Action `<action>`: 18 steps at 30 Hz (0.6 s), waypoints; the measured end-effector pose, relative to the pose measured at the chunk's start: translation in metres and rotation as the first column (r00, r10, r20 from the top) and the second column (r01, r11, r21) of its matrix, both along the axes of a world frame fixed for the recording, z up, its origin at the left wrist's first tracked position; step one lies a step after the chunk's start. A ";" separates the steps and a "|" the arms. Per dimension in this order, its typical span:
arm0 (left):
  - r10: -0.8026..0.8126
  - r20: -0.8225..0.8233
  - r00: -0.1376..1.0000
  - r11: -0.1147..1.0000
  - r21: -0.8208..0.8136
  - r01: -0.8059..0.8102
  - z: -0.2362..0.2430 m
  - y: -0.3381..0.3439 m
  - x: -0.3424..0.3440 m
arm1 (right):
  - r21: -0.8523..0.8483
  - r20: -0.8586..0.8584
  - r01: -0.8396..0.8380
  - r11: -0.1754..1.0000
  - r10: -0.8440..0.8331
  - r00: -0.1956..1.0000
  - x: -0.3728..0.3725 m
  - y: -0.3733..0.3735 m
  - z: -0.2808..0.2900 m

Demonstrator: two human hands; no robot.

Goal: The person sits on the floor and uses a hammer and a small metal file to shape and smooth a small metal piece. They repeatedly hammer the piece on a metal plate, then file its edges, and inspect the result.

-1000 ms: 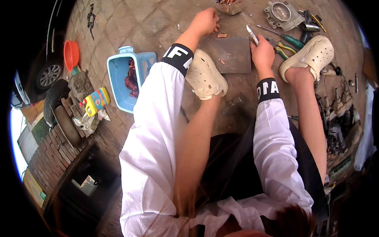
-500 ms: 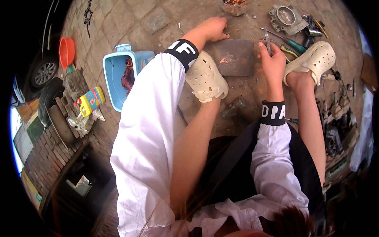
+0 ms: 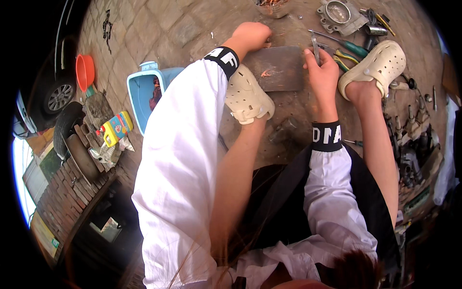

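Note:
I sit on paved ground with a dark flat slab (image 3: 279,65) between my feet, which wear cream clogs. My left hand (image 3: 251,34) is a closed fist at the slab's far left corner; whatever it pinches is too small to make out. My right hand (image 3: 321,65) rests at the slab's right edge and grips a slim metal tool (image 3: 314,50) that points away from me. Orange-red scraps (image 3: 265,73) lie on the slab.
A blue plastic tub (image 3: 139,96) stands at my left, an orange bowl (image 3: 84,71) farther left. Screwdrivers (image 3: 344,45), a metal housing (image 3: 339,13) and scattered parts lie at the top right and right. A bowl of reddish bits (image 3: 272,5) sits beyond the slab.
My right hand has moved down from the slab's far right corner to its right edge with the tool. My left hand has slid slightly toward the slab. The view has shifted.

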State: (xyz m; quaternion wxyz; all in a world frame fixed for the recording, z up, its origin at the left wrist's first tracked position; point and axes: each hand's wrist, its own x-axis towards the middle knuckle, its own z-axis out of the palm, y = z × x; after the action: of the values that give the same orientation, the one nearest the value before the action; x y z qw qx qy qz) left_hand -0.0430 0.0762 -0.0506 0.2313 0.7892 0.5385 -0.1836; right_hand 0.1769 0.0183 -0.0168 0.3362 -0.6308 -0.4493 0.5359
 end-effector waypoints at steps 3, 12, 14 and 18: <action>0.062 -0.008 0.998 0.998 -0.024 -0.062 0.001 0.001 -0.002 | 0.003 -0.013 0.007 1.000 -0.007 1.000 0.001 -0.001 0.001; 0.424 0.324 0.846 0.905 -0.174 -0.387 0.055 -0.002 -0.017 | -0.033 -0.023 -0.021 0.999 0.020 1.000 -0.004 -0.006 0.007; 0.363 0.250 0.898 0.920 -0.250 -0.303 0.059 -0.012 -0.027 | -0.049 -0.033 -0.052 0.997 0.050 0.998 -0.009 -0.009 0.004; 0.409 0.183 0.894 0.884 -0.323 -0.338 0.056 -0.011 -0.040 | -0.033 0.001 -0.111 0.993 0.111 0.994 -0.021 -0.021 -0.007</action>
State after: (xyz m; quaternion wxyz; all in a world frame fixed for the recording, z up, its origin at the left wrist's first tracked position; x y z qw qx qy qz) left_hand -0.0831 0.0655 0.0056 0.4375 0.6450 0.6166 -0.1110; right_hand 0.1560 -0.0026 -0.0243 0.2948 -0.6111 -0.4750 0.5604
